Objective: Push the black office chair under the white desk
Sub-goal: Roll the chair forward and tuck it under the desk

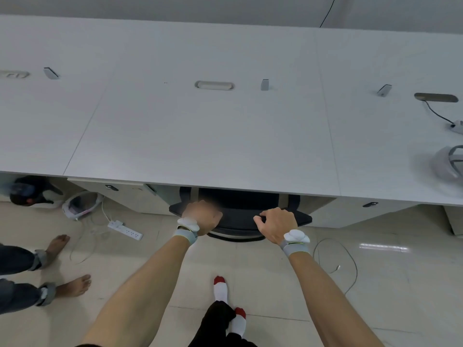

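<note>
**Both hands on the chair back, seat already beneath the bench edge**

The black office chair (240, 216) sits at the near edge of the white bench (200, 136), its front part hidden under the top; only the top of the backrest and a curved lower rim show, projecting toward the near side. The left hand (201, 217) is closed over the left part of the backrest top, blurred, so the finger positions cannot be told exactly; the right hand (276, 222) is curled over the right part, thumb pointing left along the edge — the two hands are apart, each clamped on the chair. Each wrist carries a grey band with a white device; both forearms reach out straight from the near side.

The chair stands between two drawer units under the bench, one just left of it, one just right; the gap on either side looks narrow. On the floor to the left lie a white power strip (125, 230) and loose cables, near the chair but apart from it; a thin cable (350, 266) loops on the tiles to the right. Another person's bare feet (67, 264) stand well to the left; the wearer's own socked feet (229, 306) — white with red toes — are near, behind the chair. The bench top above the chair is bare up to a cable slot (214, 85) farther back.
</note>
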